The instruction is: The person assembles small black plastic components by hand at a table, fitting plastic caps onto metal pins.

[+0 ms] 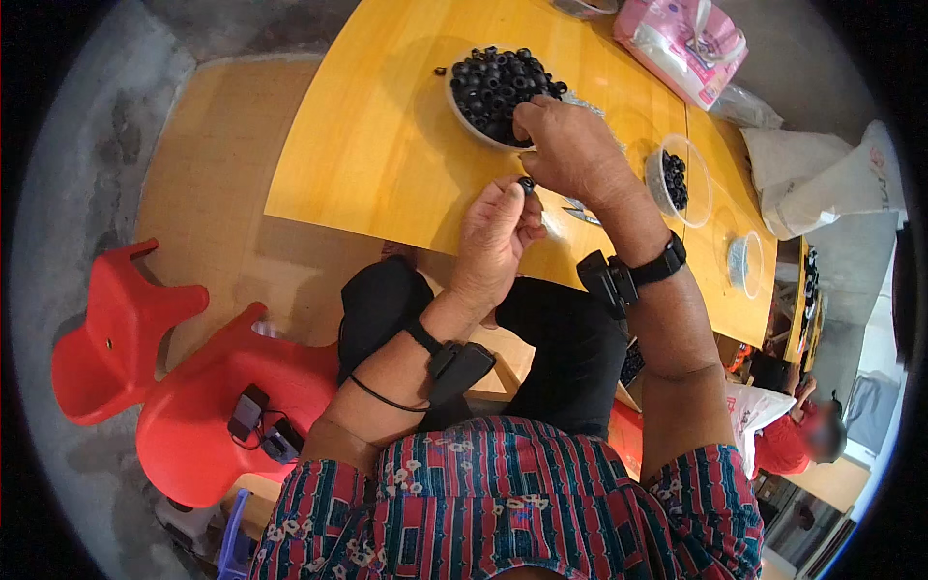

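Observation:
My left hand is closed, pinching a small black ring-shaped part between thumb and fingertips near the table's front edge. Just above it, my right hand curls its fingers over the near right rim of a round bowl. The bowl is heaped with black ring-shaped parts. What the right fingertips hold, if anything, is hidden. Silvery small pieces lie on the table behind that hand. A small metal tool rests below the right wrist.
On the yellow table, a clear tub holds more black parts, and a smaller tub holds light pieces. A pink package and white bags line the far right. Red chairs stand at left. Another person sits at right.

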### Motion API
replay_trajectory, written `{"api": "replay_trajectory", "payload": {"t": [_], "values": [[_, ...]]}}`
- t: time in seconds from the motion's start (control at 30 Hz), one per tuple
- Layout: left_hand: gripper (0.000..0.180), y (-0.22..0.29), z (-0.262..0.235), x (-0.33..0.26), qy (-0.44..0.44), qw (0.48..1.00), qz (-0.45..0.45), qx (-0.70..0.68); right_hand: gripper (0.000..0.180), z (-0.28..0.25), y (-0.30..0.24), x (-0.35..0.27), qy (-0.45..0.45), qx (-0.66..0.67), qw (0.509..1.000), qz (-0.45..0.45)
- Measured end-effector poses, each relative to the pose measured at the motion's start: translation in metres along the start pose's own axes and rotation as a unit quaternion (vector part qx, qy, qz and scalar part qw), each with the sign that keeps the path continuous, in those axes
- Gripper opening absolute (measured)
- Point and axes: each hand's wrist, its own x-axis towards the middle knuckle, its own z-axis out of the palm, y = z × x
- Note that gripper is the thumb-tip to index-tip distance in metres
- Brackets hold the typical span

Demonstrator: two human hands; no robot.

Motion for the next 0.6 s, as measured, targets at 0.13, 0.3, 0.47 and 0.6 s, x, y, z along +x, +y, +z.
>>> {"api": "replay_trajectory", "payload": {"t": [0.13,0.3,0.47,0.6], "values": [[0.023,0.001,-0.001,0.001,0.001,1.0,0.001,0.0,0.014,0.0,0.001,0.0,-0.008,0.012,1.0,0.014],[0.022,0.003,0.003,0.0,0.031,0.999,0.01,-0.01,0.016,-0.006,0.006,-0.004,-0.001,0.057,0.998,-0.019],[0.021,0.002,-0.001,-0.001,0.036,0.999,0.015,-0.016,0.014,-0.031,0.01,0.021,0.084,0.122,0.989,-0.025],[0.02,0.0,0.001,0.0,0.017,0.999,0.017,-0.022,0.015,-0.022,0.006,0.083,0.208,0.046,0.968,-0.136]]}}
